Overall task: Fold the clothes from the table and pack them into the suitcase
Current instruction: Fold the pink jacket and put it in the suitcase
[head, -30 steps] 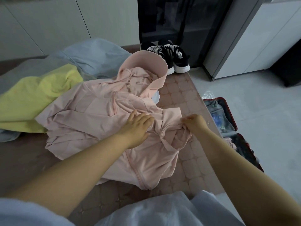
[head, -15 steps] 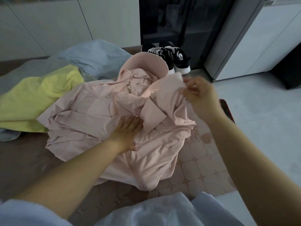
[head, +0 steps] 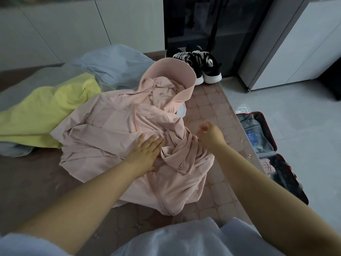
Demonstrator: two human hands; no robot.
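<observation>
A pink hooded zip jacket lies spread on the patterned brown table, hood pointing away from me. Its right sleeve lies crumpled across the chest. My left hand presses flat on the jacket's middle, fingers extended and holding nothing. My right hand hovers at the jacket's right edge with fingers curled closed, and I see no cloth in it. On the floor to the right, the red-rimmed suitcase stands open, with items inside it.
A yellow garment and a blue-grey one lie on the table's left and far side. Black-and-white sneakers sit beyond the far table edge. A grey cabinet stands at the right, with pale floor around the suitcase.
My right hand lifted the sleeve up, then dropped it across the jacket and came down empty. My left hand stayed pressed on the jacket, shifting slightly.
</observation>
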